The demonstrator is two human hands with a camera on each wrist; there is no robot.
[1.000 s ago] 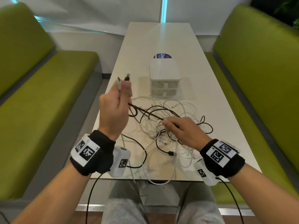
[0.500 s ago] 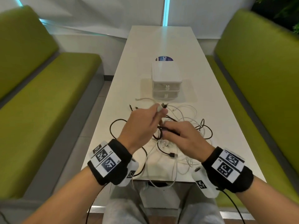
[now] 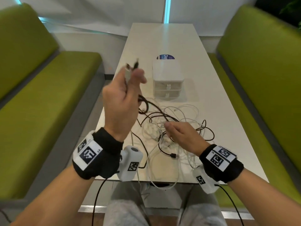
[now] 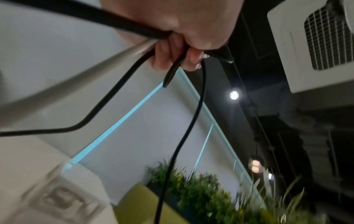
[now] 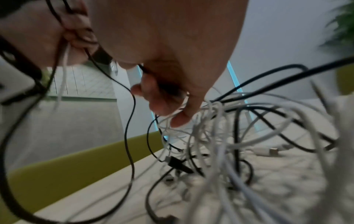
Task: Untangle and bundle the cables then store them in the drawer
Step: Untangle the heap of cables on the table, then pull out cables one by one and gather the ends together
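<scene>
A tangle of black and white cables (image 3: 180, 116) lies on the near half of the white table (image 3: 162, 38). My left hand (image 3: 135, 77) is raised above the table's left side and grips a black cable (image 3: 153, 108) together with a white one, their plugs (image 3: 132, 66) sticking up past the fingers. In the left wrist view the fingers (image 4: 172, 57) curl round the black strands (image 4: 118, 87). My right hand (image 3: 169, 127) sits low on the tangle and pinches a black cable (image 5: 130, 121) between its fingertips (image 5: 153, 94). A small white drawer unit (image 3: 167, 74) stands shut behind the tangle.
A black USB plug (image 3: 174, 155) lies at the tangle's near edge, and white loops hang over the table's front edge (image 3: 162, 185). A blue round sticker (image 3: 165, 57) lies behind the drawer unit. Green benches (image 3: 40, 103) (image 3: 260, 70) flank the table.
My left hand has risen up and to the left, away from the tangle, drawing the black and white cable ends with it. My right hand has stayed low on the tangle.
</scene>
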